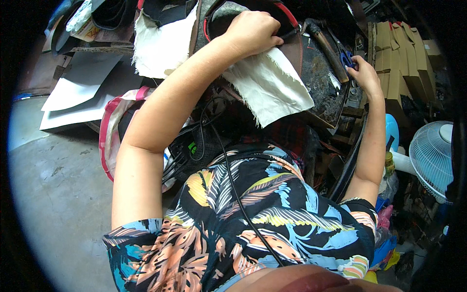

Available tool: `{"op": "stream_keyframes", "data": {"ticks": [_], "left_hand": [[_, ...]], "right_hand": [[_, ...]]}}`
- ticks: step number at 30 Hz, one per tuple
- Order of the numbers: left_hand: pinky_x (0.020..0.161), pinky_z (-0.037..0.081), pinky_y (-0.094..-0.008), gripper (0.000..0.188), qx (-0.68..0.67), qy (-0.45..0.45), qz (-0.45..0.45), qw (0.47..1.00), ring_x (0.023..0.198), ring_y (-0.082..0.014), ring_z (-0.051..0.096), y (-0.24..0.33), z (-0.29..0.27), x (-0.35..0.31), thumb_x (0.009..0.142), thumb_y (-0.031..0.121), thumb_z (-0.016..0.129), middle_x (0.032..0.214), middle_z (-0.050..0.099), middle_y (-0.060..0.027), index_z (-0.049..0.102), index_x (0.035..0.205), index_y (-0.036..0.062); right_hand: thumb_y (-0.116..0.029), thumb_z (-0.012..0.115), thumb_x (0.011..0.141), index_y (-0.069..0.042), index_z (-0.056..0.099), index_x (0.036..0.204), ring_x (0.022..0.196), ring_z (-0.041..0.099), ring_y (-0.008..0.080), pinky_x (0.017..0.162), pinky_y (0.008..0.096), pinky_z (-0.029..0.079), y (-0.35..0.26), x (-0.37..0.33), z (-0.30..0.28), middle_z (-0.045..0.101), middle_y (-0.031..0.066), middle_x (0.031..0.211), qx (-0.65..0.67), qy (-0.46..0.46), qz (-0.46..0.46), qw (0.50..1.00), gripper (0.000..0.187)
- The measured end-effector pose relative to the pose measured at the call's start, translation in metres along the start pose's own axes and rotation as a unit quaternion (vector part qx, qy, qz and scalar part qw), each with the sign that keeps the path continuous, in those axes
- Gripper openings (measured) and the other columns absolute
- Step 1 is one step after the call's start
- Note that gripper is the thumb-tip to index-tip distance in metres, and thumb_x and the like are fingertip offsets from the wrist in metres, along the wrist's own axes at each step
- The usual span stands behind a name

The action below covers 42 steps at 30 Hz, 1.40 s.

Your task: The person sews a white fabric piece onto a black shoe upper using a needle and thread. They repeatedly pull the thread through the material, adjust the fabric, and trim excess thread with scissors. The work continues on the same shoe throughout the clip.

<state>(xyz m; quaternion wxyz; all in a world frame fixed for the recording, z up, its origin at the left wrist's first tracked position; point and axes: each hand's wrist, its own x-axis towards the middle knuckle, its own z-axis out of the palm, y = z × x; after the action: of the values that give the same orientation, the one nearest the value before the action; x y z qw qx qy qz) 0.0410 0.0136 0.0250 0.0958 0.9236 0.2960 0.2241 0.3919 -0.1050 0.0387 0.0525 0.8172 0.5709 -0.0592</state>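
Remotely I log: frayed white cloth (273,87), one o'clock; wooden-handled hammer (331,53), between one and two; left hand (254,32), twelve, curled at the cloth's upper edge, hold hidden from me; right hand (365,76), two, loosely pinching blue-handled scissors (346,59).

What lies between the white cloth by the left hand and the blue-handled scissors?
In the head view, a brown panel and, nearer the scissors, a wooden-handled tool lie there.

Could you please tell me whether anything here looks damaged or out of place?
Yes: the white cloth beside the left hand looks frayed, with loose threads fringing its edges, so they seem torn or unhemmed.
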Motion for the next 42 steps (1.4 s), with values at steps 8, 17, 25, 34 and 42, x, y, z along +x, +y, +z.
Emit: {"op": "stream_keyframes", "data": {"ticks": [8,17,25,34,42], "left_hand": [[0.079,0.057,-0.0427,0.011,0.017,0.033,0.050,0.998,0.089,-0.0324,0.070,-0.009,0.010,0.002,0.077,0.016,0.070,0.091,0.070,-0.0119,0.075,0.084,0.0084],[0.075,0.058,-0.0414,0.011,0.063,0.024,0.060,0.996,0.089,-0.0340,0.071,0.000,0.024,0.004,0.076,0.012,0.068,0.090,0.071,-0.0162,0.074,0.082,0.0053],[0.079,0.055,-0.0442,0.007,-0.026,0.062,0.045,0.997,0.088,-0.0350,0.068,-0.022,0.025,0.003,0.080,0.008,0.065,0.091,0.068,-0.0161,0.070,0.083,0.0035],[0.083,0.056,-0.0439,0.019,0.008,0.080,0.016,0.997,0.095,-0.0358,0.068,-0.012,0.020,-0.008,0.082,0.006,0.063,0.101,0.066,-0.0177,0.069,0.100,0.0045],[0.082,0.056,-0.0438,0.027,-0.003,0.076,0.028,0.997,0.093,-0.0356,0.069,-0.009,0.015,-0.004,0.085,0.006,0.058,0.104,0.066,-0.0178,0.067,0.110,0.0071]], "right_hand": [[-0.026,0.076,0.082,-0.006,0.067,0.115,0.078,0.063,0.0148,0.073,0.0323,0.049,0.008,0.004,-0.008,0.067,0.0065,0.086,0.190,-0.034,-0.028,0.981,0.039],[-0.014,0.074,0.084,-0.003,0.064,0.102,0.073,0.058,0.0067,0.065,0.0211,0.043,-0.070,-0.101,-0.069,0.064,-0.0010,0.082,0.361,-0.064,-0.146,0.919,0.024],[-0.057,0.074,0.078,-0.003,0.071,0.085,0.063,0.069,0.0267,0.061,0.0376,0.051,-0.126,-0.126,-0.074,0.067,0.0144,0.066,-0.048,0.035,-0.188,0.980,0.055],[-0.053,0.074,0.080,-0.001,0.071,0.078,0.059,0.068,0.0302,0.060,0.0395,0.053,-0.155,-0.130,-0.089,0.064,0.0154,0.059,-0.118,0.036,-0.222,0.967,0.053],[-0.053,0.073,0.081,0.001,0.070,0.072,0.059,0.067,0.0322,0.059,0.0411,0.052,-0.161,-0.133,-0.082,0.062,0.0174,0.058,-0.086,0.032,-0.206,0.974,0.055]]}}
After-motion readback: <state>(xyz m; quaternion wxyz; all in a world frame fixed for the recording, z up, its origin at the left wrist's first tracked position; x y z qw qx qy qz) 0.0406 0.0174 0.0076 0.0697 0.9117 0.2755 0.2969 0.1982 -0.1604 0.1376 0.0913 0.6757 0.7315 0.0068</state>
